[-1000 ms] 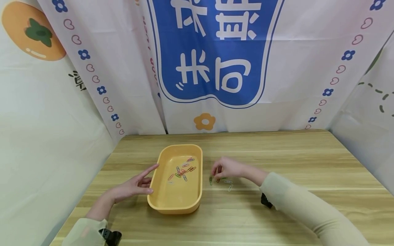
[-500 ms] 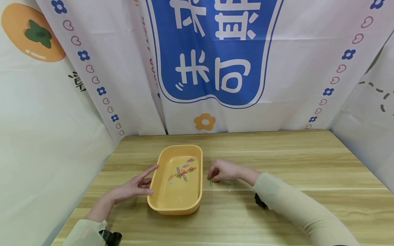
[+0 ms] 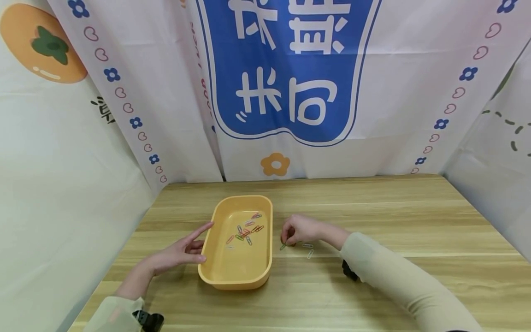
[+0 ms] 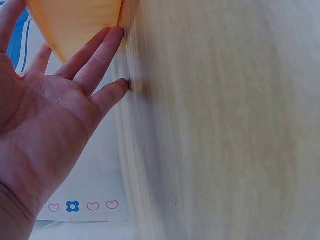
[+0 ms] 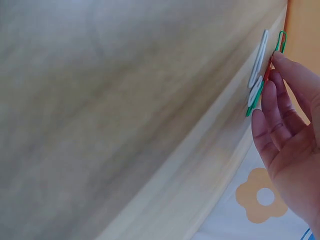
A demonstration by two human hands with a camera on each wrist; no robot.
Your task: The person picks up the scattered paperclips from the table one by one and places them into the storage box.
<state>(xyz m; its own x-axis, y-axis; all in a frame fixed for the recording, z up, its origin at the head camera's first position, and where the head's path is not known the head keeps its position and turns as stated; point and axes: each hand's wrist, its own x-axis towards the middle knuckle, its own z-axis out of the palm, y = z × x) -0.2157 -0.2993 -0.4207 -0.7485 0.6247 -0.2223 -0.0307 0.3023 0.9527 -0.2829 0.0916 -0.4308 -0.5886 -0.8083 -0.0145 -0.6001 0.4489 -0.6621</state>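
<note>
A yellow plastic bin (image 3: 236, 265) stands on the wooden table, with several coloured paper clips (image 3: 244, 233) lying in it. At its left side my left hand (image 3: 182, 251) rests with spread fingers, the thumb and a fingertip touching the rim. Just right of the bin, my right hand (image 3: 303, 229) pinches a green paper clip (image 5: 281, 42) by one end, low over the tabletop. Beside those fingers lie a red paper clip (image 5: 267, 72), partly hidden by the hand, another green paper clip (image 5: 255, 102) and white paper clips (image 5: 258, 60).
The wooden table (image 3: 373, 203) reaches back to a white printed cloth (image 3: 398, 115) hanging behind it. More cloth hangs along the left and right sides. Black wrist cameras (image 3: 149, 319) are strapped at the sleeves.
My right hand has moved slightly left onto the green paper clip, which has turned from upright to slanted in the head view. The left hand and the bin have stayed put.
</note>
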